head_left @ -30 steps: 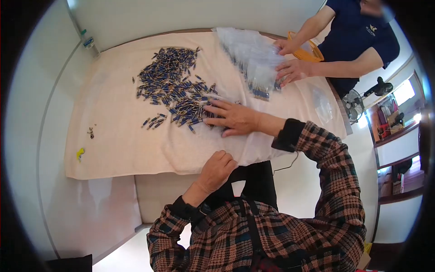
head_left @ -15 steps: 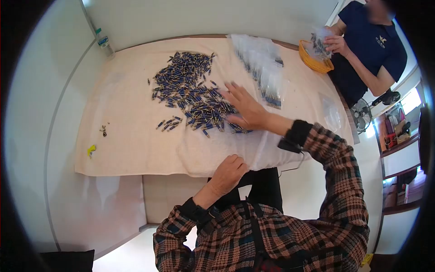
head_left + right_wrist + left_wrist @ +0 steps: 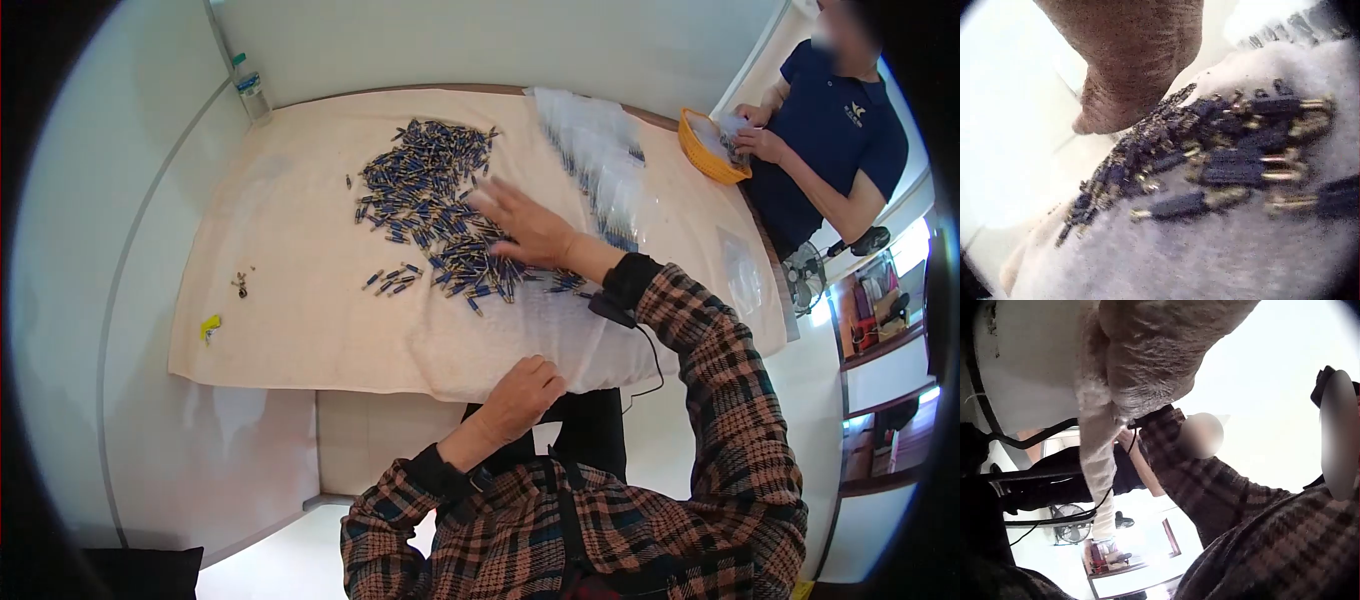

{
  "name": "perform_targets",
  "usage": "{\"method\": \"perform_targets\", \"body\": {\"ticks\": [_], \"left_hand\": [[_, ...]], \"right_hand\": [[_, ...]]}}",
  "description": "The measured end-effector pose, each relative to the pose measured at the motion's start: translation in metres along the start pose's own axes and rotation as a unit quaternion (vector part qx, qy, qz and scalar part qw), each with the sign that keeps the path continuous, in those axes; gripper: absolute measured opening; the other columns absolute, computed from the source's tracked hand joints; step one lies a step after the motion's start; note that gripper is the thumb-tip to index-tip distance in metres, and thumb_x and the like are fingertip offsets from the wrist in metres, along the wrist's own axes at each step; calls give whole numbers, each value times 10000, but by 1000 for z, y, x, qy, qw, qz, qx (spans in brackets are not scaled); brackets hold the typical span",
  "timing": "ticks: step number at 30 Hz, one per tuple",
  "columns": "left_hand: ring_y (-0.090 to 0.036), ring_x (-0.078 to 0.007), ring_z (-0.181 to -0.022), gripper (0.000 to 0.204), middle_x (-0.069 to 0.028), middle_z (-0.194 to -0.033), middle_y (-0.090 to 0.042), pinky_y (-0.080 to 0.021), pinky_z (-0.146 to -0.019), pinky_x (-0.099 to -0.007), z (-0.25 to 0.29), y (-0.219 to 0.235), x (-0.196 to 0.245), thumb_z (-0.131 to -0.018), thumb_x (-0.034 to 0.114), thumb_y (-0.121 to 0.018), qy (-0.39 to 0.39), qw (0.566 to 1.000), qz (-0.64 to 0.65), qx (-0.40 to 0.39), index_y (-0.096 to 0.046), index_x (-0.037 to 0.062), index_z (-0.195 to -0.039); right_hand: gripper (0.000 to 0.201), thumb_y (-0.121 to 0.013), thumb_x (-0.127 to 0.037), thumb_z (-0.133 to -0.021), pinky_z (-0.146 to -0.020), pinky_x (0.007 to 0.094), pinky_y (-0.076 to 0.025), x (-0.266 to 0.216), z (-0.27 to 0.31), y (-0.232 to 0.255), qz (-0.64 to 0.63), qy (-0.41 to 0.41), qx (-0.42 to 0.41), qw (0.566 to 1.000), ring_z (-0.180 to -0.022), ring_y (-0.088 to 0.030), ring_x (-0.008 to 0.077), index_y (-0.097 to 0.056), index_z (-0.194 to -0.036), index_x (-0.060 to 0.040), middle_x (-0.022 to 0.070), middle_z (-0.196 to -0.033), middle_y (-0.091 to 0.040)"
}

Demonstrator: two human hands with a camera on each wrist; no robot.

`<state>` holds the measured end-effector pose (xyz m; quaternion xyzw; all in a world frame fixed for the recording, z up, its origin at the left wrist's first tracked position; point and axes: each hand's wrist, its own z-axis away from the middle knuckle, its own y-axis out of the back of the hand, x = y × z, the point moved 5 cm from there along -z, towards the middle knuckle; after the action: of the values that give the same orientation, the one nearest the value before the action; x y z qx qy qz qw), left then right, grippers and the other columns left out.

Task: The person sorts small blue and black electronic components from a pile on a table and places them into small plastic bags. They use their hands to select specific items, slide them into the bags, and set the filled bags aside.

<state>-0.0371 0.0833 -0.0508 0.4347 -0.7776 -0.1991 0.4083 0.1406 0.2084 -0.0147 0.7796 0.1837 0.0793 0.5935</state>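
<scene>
A large pile of small dark-blue parts with brass-coloured ends [image 3: 425, 165] lies on the cream cloth [image 3: 290, 230] in the head view. Over its lower right part is my right hand [image 3: 530, 228], fingers spread and holding nothing. The right wrist view has this hand [image 3: 1141, 69] above the pile, with several blue parts [image 3: 1235, 165] close to the camera. My left hand [image 3: 523, 398] rests at the cloth's front edge, fingers loosely bent, with nothing visible in it. In the left wrist view, the left hand [image 3: 1154, 350] is beside hanging cloth [image 3: 1096, 462]; its fingertips are hidden.
Clear bags of parts [image 3: 595, 160] lie right of the pile. Beyond them, a person in navy [image 3: 845, 125] holds a filled bag near a yellow basket [image 3: 712, 160]. Empty-looking bags [image 3: 742, 270] lie at the right; a bottle [image 3: 251, 92] and yellow item [image 3: 210, 327] at the left.
My right hand has lifted from the pile's lower right part, its fingers spreading. The other person's hands have left the bags on the cloth and now hold one by the basket.
</scene>
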Motion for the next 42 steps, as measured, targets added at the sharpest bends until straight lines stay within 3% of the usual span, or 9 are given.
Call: {"method": "perform_targets", "body": {"ticks": [3,5,10,16,19,27,30,34,42], "left_hand": [[-520,-288,-821,119,-98,-855,-542,-433,-744,-378,-4,19,-5,-736,38,-607,43,997,55,35,-573,47,-849],[-525,-294,-828,117,-101,-867,-553,-432,-747,-386,-11,37,-17,-743,36,-600,62,993,83,53,-577,48,-857],[-510,-334,-966,251,-136,-1000,-549,-404,-807,-465,-33,112,-103,-726,62,-597,159,962,-219,23,-585,40,-975],[-431,-424,-1173,379,-240,-1206,-502,-353,-988,-489,-37,127,-185,-846,166,-577,209,922,-306,112,-527,7,-1186],[-318,-488,-1271,509,-297,-1333,-407,-263,-1076,-506,-22,123,-213,-902,265,-540,328,889,-299,113,-427,-20,-1309],[-304,-491,-1270,500,-315,-1319,-407,-219,-1089,-524,-23,113,-210,-913,262,-492,311,898,-296,94,-420,-47,-1300],[-320,-487,-1254,475,-309,-1293,-424,-225,-1085,-524,-31,105,-201,-914,237,-486,274,920,-270,79,-428,-46,-1291],[-334,-476,-1244,443,-297,-1288,-426,-235,-1086,-508,-45,95,-175,-911,188,-487,258,930,-262,29,-430,-32,-1291],[-322,-463,-1266,486,-239,-1319,-420,-238,-1082,-522,-40,40,-118,-869,186,-540,167,946,-273,-52,-436,-19,-1297]], "right_hand": [[803,-510,-528,-857,-1135,494,-162,7,-3,12,-133,-80,127,980,-1393,-169,422,-238,-1461,-73,231,-1502,-197],[768,-508,-487,-870,-1130,509,-163,-19,12,5,-100,-52,45,993,-1393,-182,409,-241,-1459,-74,224,-1499,-213],[712,-507,-414,-890,-1117,543,-170,-50,20,-14,54,86,-89,991,-1388,-201,404,-243,-1461,-81,217,-1491,-244],[676,-486,-403,-907,-1104,568,-169,7,-57,-28,48,-9,-34,998,-1379,-214,417,-248,-1464,-104,219,-1487,-255],[654,-477,-399,-914,-1100,572,-171,43,-81,-35,23,-43,31,998,-1376,-221,420,-261,-1462,-114,220,-1483,-266],[575,-492,-304,-916,-1107,496,-222,47,-99,-50,-37,-182,-37,982,-1339,-288,418,-328,-1423,-90,239,-1440,-326],[570,-539,-268,-889,-1101,468,-251,16,-55,-42,-50,-32,-7,998,-1291,-342,417,-354,-1389,-65,239,-1397,-369],[574,-570,-231,-864,-1094,476,-260,-18,9,-23,-141,-60,-8,988,-1260,-367,411,-362,-1366,-44,229,-1360,-398],[636,-587,-261,-856,-1110,493,-221,-61,88,2,-39,-39,21,998,-1310,-307,427,-327,-1391,-35,235,-1413,-332]]}}
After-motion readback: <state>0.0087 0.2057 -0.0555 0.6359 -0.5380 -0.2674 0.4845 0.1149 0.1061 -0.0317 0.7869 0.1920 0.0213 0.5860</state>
